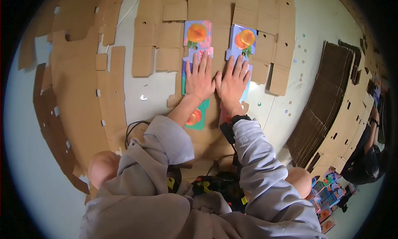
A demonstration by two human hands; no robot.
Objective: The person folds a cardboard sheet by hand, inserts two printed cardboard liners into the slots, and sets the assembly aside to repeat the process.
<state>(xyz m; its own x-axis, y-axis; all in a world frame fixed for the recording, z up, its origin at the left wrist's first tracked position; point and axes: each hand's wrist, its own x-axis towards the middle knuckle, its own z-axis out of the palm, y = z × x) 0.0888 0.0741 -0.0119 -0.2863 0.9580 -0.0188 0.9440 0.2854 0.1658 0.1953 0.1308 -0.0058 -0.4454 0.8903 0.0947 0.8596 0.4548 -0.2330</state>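
Note:
My left hand [200,80] lies flat, fingers spread, across the left fruit-printed cardboard strip [198,33]. Beyond the fingertips this strip shows a large orange fruit on purple and pink; below the wrist a green part with a red fruit [198,118] shows. Also flat and spread, my right hand [231,83] covers the middle of the right fruit-printed strip [244,39], which carries orange fruit on a violet ground. My thumbs lie close together over the brown cardboard between the strips. A black band [240,118] circles my right wrist. Both palms hide much of the print.
Brown cardboard sheets with cut flaps [145,56] lie around the strips, and a larger one [78,94] spreads at left. Small round discs [301,75] dot the pale floor at right. Beyond them lie stacked dark cardboard [321,89], colourful printed boxes [329,193] and a person [365,156].

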